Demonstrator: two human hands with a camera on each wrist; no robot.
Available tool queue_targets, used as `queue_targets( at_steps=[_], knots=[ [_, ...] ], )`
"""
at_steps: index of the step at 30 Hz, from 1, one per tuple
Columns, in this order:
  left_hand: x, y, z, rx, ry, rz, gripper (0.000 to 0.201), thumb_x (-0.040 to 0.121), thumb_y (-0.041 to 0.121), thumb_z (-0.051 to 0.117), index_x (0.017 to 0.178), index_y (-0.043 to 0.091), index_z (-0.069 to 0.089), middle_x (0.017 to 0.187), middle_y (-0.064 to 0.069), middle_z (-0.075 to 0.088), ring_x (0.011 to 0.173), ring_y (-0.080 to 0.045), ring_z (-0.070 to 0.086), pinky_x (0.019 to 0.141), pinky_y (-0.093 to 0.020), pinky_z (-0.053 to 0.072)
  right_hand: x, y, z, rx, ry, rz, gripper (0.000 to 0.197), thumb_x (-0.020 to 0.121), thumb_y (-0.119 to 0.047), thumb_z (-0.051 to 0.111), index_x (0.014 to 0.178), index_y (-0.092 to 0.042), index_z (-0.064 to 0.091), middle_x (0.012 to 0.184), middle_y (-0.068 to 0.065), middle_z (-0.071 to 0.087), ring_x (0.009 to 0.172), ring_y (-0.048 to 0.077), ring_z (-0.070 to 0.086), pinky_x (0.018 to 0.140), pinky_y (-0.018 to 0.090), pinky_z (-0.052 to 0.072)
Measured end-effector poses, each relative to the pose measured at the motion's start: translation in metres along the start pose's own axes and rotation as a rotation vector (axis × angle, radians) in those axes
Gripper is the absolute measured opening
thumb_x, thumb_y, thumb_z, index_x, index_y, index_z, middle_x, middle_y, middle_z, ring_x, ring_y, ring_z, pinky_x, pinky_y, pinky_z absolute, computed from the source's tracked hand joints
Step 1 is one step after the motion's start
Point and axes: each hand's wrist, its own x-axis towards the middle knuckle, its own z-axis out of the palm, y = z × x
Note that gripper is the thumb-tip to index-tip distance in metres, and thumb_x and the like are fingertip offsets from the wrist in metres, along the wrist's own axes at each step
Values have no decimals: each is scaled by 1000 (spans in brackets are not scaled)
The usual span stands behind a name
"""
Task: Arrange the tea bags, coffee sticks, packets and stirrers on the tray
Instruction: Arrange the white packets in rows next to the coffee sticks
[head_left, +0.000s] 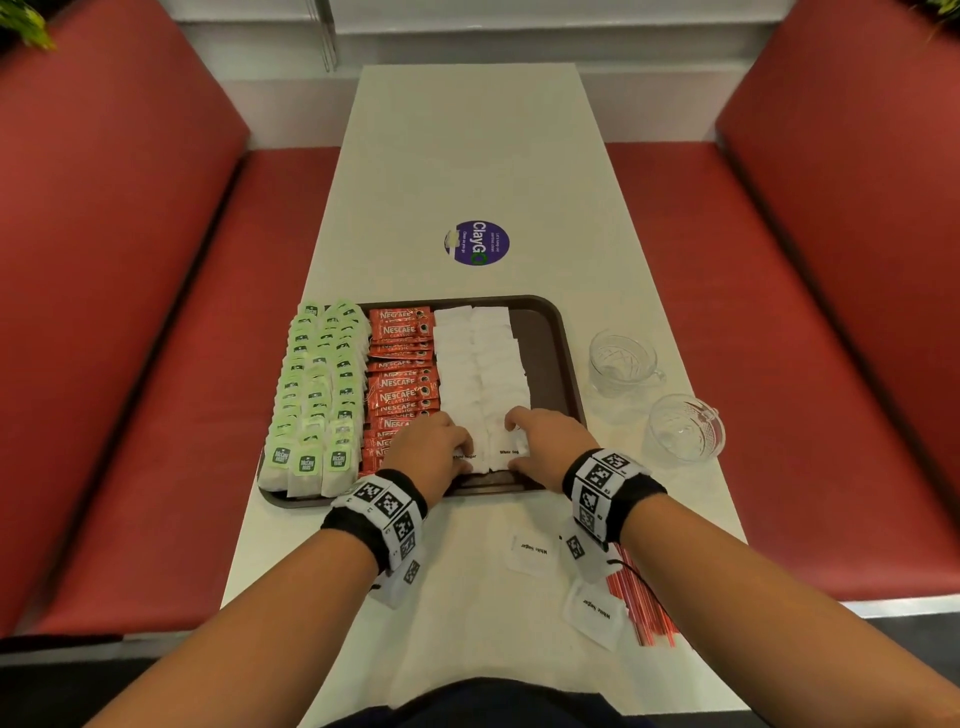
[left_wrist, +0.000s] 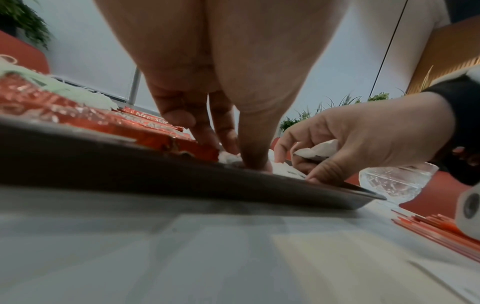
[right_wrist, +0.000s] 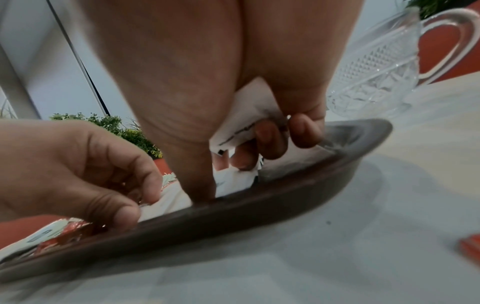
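Pinching sugar packets (head_left: 480, 384) at the tray (head_left: 563, 338) near edge, left hand (head_left: 434, 449) and right hand (head_left: 540, 441) flank rows running away from them

One dark brown plastic tray (head_left: 566, 332) is seen on the table. Three rows of green-tagged tea bags (head_left: 317, 395) are counted on it, one column of red Nescafé coffee sticks (head_left: 400, 374) and two columns of white sugar packets (head_left: 480, 358); the pieces overlap too closely to be numbered. Two loose white sugar packets (head_left: 532, 551) are counted off the tray, one bundle of red stirrers (head_left: 644, 608) and two clear cut-glass cups (head_left: 621, 361).
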Motion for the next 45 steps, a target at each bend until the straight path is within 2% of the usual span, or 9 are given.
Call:
queue_targets(
  at_steps=[7, 9, 12, 15, 19, 23, 29, 35, 45],
  knots=[
    [-1, 1, -7, 4, 67, 31, 35, 89, 52, 63, 115, 29, 67, 111, 5, 61, 107, -18, 52, 95, -37, 43, -3, -4, -9, 212, 19, 6, 39, 92, -34, 61, 125, -17, 50, 111, 3, 58, 98, 22, 58, 79, 32, 45],
    [-4, 5, -12, -95, 125, 52, 37, 87, 58, 62, 111, 30, 67, 105, 9, 62, 102, -14, 52, 93, -36, 44, -7, -7, -14, 391, 33, -18, 36, 95, -31, 48, 126, -13, 50, 114, 4, 56, 91, 16, 54, 75, 30, 40],
    [-5, 12, -18, -208, 156, 99, 39, 82, 62, 65, 106, 31, 68, 100, 14, 63, 96, -10, 51, 87, -31, 44, -11, -12, -22, 517, 81, -75, 29, 98, -20, 35, 121, -11, 49, 94, -4, 51, 74, 4, 47, 64, 22, 35],
    [-4, 19, -23, -236, 172, 92, 39, 83, 61, 66, 100, 26, 69, 89, 13, 61, 88, -11, 51, 75, -29, 40, -10, -16, -26, 503, 108, -98, 16, 99, -10, 41, 115, -14, 45, 83, -5, 52, 68, 9, 48, 58, 24, 35],
    [-4, 21, -30, -350, 245, 54, 24, 92, 45, 63, 96, 22, 70, 80, 12, 61, 79, -10, 58, 67, -27, 42, -9, -15, -24, 551, 176, -95, 7, 99, -21, 55, 99, -19, 48, 77, -5, 56, 62, 10, 51, 57, 23, 41],
    [-6, 15, -36, -517, 265, 15, 1, 91, 31, 69, 90, 30, 69, 79, 15, 68, 75, -2, 62, 66, -14, 46, -11, -11, -19, 504, 181, -52, 19, 93, -33, 67, 85, -18, 58, 79, -4, 69, 73, 13, 67, 66, 29, 54],
    [-6, 1, -30, -385, 88, -99, 4, 91, 28, 70, 87, 28, 68, 78, 12, 66, 76, -5, 61, 67, -17, 45, -18, -4, -16, 339, 121, -8, 12, 90, -33, 71, 87, -22, 68, 84, -11, 65, 74, 2, 57, 70, 21, 45],
    [-9, 0, -11, -306, -2, -104, 3, 88, 27, 73, 89, 26, 71, 84, 12, 66, 80, -10, 62, 69, -20, 45, -38, 4, -18, 218, -40, -11, 19, 84, -34, 76, 94, -22, 65, 85, -9, 66, 80, 11, 62, 76, 26, 51],
    [-8, 1, -4, -15, 29, -70, 36, 81, 41, 77, 112, 28, 63, 108, 6, 60, 102, -17, 55, 91, -34, 47, -84, 23, -11, -34, -226, 47, 47, 75, -52, 80, 110, -28, 60, 93, -10, 61, 85, 12, 56, 78, 29, 50]
  ],
)
